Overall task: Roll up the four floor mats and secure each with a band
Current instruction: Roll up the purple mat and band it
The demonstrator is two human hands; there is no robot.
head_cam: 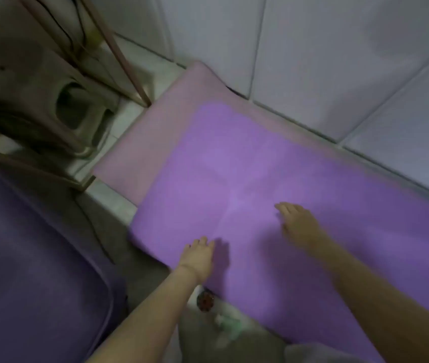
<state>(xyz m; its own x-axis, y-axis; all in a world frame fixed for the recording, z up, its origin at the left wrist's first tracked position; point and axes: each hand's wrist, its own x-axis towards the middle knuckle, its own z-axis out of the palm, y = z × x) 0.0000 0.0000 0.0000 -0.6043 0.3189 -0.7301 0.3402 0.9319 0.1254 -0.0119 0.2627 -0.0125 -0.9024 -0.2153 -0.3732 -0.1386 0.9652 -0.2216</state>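
A purple floor mat (273, 163) lies flat on the floor along the tiled wall. Under it lies a pink mat (142, 142), whose end sticks out to the upper left. My left hand (199, 255) is over the purple mat's near edge with the fingers stretched forward. My right hand (296, 222) reaches out flat over the middle of the purple mat, fingers straight. Neither hand holds anything. The picture is blurred, so I cannot tell whether the palms touch the mat. No band is in view.
A dark purple cushioned thing (30, 271) fills the lower left. A stool and a thin metal frame (82, 106) stand at the upper left. White wall tiles (339, 61) border the mats on the right. A small round dark object (205, 301) lies by my left wrist.
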